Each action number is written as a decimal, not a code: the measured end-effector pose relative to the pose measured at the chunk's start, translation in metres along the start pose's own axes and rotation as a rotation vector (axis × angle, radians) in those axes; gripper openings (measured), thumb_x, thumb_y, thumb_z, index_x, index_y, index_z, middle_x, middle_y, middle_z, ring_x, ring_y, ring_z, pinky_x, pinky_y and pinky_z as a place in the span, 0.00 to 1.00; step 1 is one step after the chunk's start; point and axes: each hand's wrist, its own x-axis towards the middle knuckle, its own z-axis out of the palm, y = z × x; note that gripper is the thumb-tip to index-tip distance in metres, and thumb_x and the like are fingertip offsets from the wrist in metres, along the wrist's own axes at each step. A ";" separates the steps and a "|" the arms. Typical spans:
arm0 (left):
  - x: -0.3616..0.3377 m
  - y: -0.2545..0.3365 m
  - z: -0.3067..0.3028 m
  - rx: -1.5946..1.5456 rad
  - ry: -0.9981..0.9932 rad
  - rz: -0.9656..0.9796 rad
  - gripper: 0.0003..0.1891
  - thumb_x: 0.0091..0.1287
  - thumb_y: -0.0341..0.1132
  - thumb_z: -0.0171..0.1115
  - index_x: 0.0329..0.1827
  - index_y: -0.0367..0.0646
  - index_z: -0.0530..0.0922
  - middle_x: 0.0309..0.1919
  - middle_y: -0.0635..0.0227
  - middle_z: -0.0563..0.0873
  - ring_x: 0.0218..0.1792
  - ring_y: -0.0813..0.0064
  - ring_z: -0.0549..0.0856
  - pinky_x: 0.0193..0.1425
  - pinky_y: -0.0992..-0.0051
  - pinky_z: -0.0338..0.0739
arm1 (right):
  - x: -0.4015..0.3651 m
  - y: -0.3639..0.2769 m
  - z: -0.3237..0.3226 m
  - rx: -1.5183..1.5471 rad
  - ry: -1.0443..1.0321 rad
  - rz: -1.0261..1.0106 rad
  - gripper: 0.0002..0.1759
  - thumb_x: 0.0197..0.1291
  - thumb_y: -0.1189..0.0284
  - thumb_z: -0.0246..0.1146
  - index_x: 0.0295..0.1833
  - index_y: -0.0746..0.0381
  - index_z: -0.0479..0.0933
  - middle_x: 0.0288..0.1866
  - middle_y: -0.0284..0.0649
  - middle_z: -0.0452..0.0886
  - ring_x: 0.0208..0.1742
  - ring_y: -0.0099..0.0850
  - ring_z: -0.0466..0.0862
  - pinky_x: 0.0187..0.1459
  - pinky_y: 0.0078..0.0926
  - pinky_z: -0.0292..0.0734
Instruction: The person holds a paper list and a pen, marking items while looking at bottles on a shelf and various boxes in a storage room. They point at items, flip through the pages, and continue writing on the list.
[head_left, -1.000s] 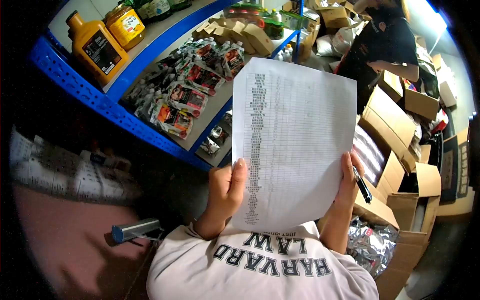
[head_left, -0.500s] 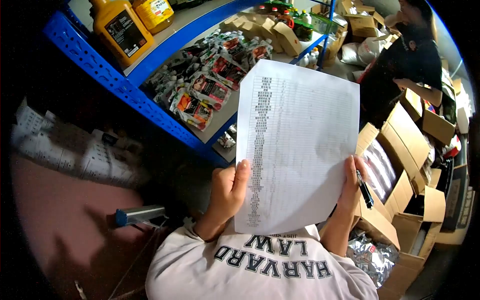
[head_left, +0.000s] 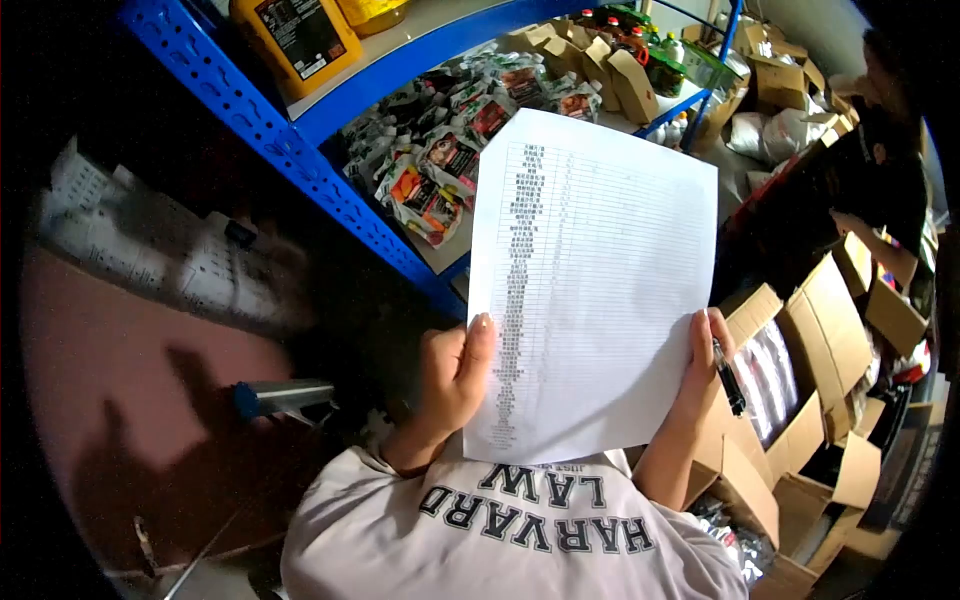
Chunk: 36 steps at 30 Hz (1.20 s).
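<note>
A white printed sheet of paper, ruled in rows with a column of printed characters down its left side, is held up in front of my chest. My left hand grips its left edge, thumb on the front. At the opposite edge my right hand pinches the paper and also carries a black pen, which points downward outside the sheet. The fingers behind the paper are hidden.
Ahead stands a blue metal shelf with a large yellow bottle and piled printed pouches. Open cardboard boxes crowd the right side. A person in dark clothing stands at the far right.
My view has shifted a little, so the shelf, boxes and the other person appear further right. Both hands keep their hold on the paper, and the pen stays in my right hand.
</note>
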 end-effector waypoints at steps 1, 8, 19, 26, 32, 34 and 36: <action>-0.001 0.000 0.002 -0.021 0.017 -0.004 0.23 0.64 0.36 0.47 0.10 0.36 0.62 0.04 0.69 0.63 0.07 0.83 0.60 0.13 0.77 0.50 | 0.000 -0.002 0.001 0.073 -0.022 0.032 0.14 0.55 0.68 0.55 0.20 0.61 0.66 0.17 0.22 0.59 0.22 0.12 0.56 0.23 0.12 0.46; 0.021 0.001 -0.007 0.034 0.026 0.002 0.22 0.64 0.36 0.47 0.10 0.37 0.63 0.04 0.70 0.61 0.07 0.83 0.59 0.13 0.77 0.50 | 0.023 -0.006 0.024 0.006 -0.046 -0.002 0.14 0.55 0.68 0.54 0.20 0.61 0.66 0.16 0.21 0.58 0.20 0.12 0.54 0.23 0.13 0.45; 0.014 -0.002 -0.005 -0.087 0.059 -0.053 0.21 0.65 0.39 0.46 0.13 0.37 0.65 0.06 0.70 0.61 0.09 0.84 0.60 0.14 0.77 0.51 | 0.038 -0.010 0.035 -0.028 -0.123 -0.007 0.15 0.55 0.66 0.54 0.19 0.60 0.65 0.16 0.21 0.57 0.20 0.11 0.53 0.23 0.12 0.43; 0.019 -0.003 0.004 -0.072 0.057 -0.058 0.22 0.65 0.39 0.45 0.13 0.37 0.65 0.06 0.70 0.63 0.09 0.84 0.60 0.15 0.78 0.51 | 0.050 -0.001 0.026 -0.048 -0.144 -0.031 0.14 0.55 0.67 0.54 0.20 0.60 0.65 0.16 0.22 0.58 0.21 0.12 0.54 0.23 0.12 0.45; 0.031 -0.010 0.020 -0.161 0.023 -0.070 0.22 0.64 0.38 0.47 0.11 0.36 0.65 0.06 0.71 0.64 0.10 0.85 0.61 0.15 0.78 0.51 | 0.056 -0.007 0.015 -0.071 -0.075 -0.032 0.14 0.56 0.68 0.54 0.20 0.61 0.66 0.16 0.22 0.60 0.20 0.12 0.56 0.23 0.12 0.47; 0.032 -0.005 0.028 -0.193 0.020 -0.098 0.23 0.64 0.38 0.47 0.11 0.36 0.64 0.06 0.71 0.64 0.11 0.86 0.61 0.15 0.78 0.51 | 0.058 -0.011 0.009 -0.070 -0.051 -0.035 0.14 0.56 0.68 0.54 0.20 0.61 0.66 0.16 0.22 0.60 0.20 0.12 0.56 0.23 0.13 0.48; 0.034 -0.003 0.034 -0.155 0.012 -0.079 0.23 0.64 0.38 0.47 0.11 0.36 0.64 0.06 0.71 0.65 0.11 0.86 0.62 0.15 0.78 0.51 | 0.061 -0.011 0.001 -0.072 -0.043 -0.042 0.14 0.56 0.67 0.54 0.20 0.61 0.66 0.16 0.22 0.60 0.20 0.12 0.56 0.23 0.13 0.48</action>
